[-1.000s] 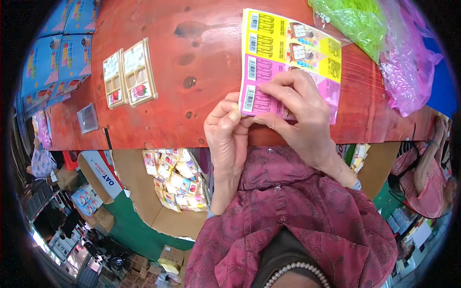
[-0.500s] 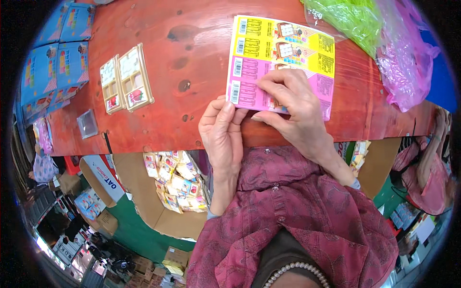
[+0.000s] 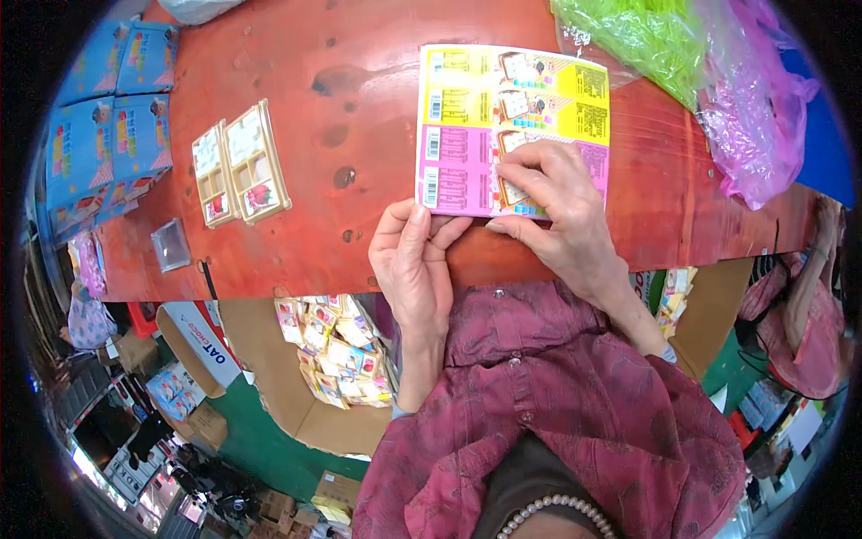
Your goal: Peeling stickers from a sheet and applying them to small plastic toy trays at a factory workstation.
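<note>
A printed sheet with yellow and pink panels lies near the table's front edge. My left hand is closed on its lower left corner, the thumb on top and the other fingers partly hidden. Over the sheet's lower pink panels is my right hand, its curled fingertips touching the surface. The right thumb is apart from those fingers, at the sheet's lower edge. To the left, two plastic trays lie side by side, holding white pieces and strawberry-printed cards.
Blue printed boxes are stacked at the far left, with a clear plastic case nearer. Green plastic bags and a pink plastic bag lie at the right. Below the table edge, a cardboard box holds many small packs.
The sheet has shifted slightly left on the table. My right fingertips have moved a little right across it, while my left hand keeps its corner. The whole view has tilted slightly.
</note>
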`<state>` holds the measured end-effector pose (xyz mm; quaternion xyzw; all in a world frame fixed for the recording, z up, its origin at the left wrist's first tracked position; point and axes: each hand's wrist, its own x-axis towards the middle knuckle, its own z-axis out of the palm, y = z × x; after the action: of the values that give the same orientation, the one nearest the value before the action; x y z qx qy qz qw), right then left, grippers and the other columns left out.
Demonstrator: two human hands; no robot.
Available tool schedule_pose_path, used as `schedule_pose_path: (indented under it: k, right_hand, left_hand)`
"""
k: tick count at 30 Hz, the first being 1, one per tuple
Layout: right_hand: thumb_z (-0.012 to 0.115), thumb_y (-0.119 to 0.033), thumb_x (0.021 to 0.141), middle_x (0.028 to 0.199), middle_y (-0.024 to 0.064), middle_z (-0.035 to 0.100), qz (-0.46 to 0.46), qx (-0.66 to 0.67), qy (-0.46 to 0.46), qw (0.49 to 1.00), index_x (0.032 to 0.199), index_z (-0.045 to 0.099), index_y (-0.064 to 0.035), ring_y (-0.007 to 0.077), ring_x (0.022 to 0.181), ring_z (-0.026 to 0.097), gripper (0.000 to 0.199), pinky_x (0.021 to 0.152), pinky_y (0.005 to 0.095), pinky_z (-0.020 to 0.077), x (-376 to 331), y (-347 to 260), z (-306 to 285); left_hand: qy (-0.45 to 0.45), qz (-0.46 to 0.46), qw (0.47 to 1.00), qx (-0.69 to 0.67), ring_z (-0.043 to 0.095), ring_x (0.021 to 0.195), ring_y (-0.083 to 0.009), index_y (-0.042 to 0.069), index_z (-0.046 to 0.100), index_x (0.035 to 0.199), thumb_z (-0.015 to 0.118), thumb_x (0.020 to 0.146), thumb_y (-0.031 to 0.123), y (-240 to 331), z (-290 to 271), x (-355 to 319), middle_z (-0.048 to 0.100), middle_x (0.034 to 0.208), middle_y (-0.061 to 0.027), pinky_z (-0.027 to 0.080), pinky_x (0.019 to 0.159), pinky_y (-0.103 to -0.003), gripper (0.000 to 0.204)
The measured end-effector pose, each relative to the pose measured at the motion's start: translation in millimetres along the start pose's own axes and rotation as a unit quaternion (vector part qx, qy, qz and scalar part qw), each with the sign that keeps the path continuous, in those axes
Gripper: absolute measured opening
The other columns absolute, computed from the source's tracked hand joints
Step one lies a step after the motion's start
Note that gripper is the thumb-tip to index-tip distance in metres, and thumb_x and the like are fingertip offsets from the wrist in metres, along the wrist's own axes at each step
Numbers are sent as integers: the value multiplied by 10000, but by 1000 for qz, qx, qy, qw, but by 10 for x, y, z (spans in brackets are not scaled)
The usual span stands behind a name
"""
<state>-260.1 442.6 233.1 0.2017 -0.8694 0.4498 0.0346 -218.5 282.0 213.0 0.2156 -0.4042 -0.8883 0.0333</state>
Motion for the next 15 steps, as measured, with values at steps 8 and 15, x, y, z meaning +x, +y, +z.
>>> schedule_pose_path:
  k: [8,15]
  right_hand:
    - [717,-105,620,955,94,562,1,10,-11,1000,936,606,34,267,948,516,362,831,364,410,-19,26,-6]
    - [714,-48,609,912,91,575,-35,30,-5,999,888,629,20,254,920,527,300,786,344,432,90,-55,-54]
  left_hand:
    - [7,31,998,46,638,819,-199,-61,551,946,495,897,52,20,44,-36,626,895,-149,556,761,-329,135]
    - [-25,24,997,75,627,839,-194,-99,568,979,496,889,20,71,155,-113,602,956,-152,549,774,-301,166]
